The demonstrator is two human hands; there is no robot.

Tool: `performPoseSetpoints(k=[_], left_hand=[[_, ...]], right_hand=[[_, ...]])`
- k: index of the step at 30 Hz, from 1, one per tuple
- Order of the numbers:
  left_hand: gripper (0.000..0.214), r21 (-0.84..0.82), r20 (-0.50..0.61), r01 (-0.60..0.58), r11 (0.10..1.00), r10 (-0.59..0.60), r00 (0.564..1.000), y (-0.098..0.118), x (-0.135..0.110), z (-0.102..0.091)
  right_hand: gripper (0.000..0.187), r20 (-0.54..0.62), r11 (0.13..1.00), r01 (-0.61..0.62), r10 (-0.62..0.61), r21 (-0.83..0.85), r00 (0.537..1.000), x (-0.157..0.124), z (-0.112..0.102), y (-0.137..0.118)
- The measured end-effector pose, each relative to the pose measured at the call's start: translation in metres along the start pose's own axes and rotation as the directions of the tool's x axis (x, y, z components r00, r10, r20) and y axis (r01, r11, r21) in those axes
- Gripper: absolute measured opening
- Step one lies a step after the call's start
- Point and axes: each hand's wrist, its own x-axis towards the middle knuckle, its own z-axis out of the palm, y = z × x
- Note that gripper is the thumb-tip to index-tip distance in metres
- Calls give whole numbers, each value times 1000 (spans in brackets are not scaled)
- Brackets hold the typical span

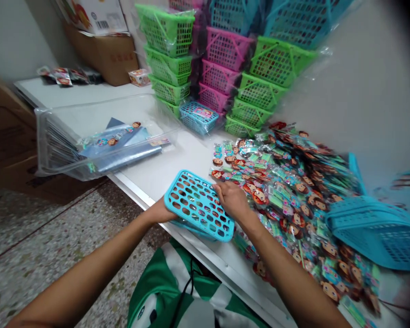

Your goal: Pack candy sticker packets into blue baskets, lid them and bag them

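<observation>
A light-blue plastic basket [200, 207], its perforated oval-holed top face tilted toward me, is held over the table's front edge. Colourful contents show faintly through the holes. My left hand [161, 211] supports its left end, with the fingers hidden behind and beneath it. At the far right edge of that face, my right hand [233, 200] has its fingers curled and pressed against the rim. Right beside it spreads a large heap of small clear packets [283, 196] with cartoon-doll heads and green pieces.
Wrapped stacks of green baskets [171, 64], pink baskets [222, 68] and blue ones rise at the back. A clear plastic bin [78, 164] with flat sheets overhangs the left edge. Blue baskets [376, 232] lie right; cardboard boxes [102, 54] stand far left.
</observation>
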Motion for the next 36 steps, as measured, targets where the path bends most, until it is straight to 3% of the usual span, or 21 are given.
performPoseSetpoints(k=[2, 4, 7, 9, 10, 11, 14, 15, 20, 26, 33, 36], left_hand=[[34, -81, -86, 41, 996, -48, 995, -1, 4, 0], [28, -221, -272, 25, 975, -87, 958, -2, 11, 3], [22, -336, -545, -100, 936, -107, 832, -2, 15, 4], [28, -265, -662, -171, 949, -50, 748, -2, 12, 1], [32, -198, -687, -171, 965, -12, 727, -3, 8, -1], [37, -127, -680, -141, 982, 17, 733, -5, 3, -3], [50, 5, -530, 19, 1000, -13, 848, -18, -12, -1], [50, 2, -501, 46, 999, -38, 865, -24, -16, 2], [45, -27, -555, -23, 999, 5, 832, -45, -22, 18], [44, -133, -557, -38, 990, -43, 830, -53, -24, 19], [46, -134, -512, -58, 989, -19, 859, -55, -28, 16], [47, -188, -517, -11, 982, -90, 851, -56, -26, 16]], right_hand=[[44, 10, 999, 3, -3, -39, 1000, 1, 0, -1], [45, 20, 997, 15, -13, -74, 1000, 2, 1, -1], [44, 31, 993, 42, -39, -113, 999, 3, 2, -1], [44, 38, 990, 59, -54, -130, 998, 3, 3, -1], [44, 41, 988, 65, -60, -137, 997, 3, 3, -1], [44, 43, 987, 71, -65, -141, 997, 3, 4, -1], [44, 46, 987, 72, -66, -144, 997, 3, 3, -1], [43, 46, 989, 71, -65, -129, 997, 3, 3, 0], [33, 25, 986, 64, -69, 153, 997, 6, 5, 6], [29, 79, 855, 52, -108, 516, 991, 9, 9, 16], [27, 129, 853, 43, -128, 520, 983, 12, 6, 13], [27, 142, 884, 45, -125, 466, 982, 14, 4, 10]])
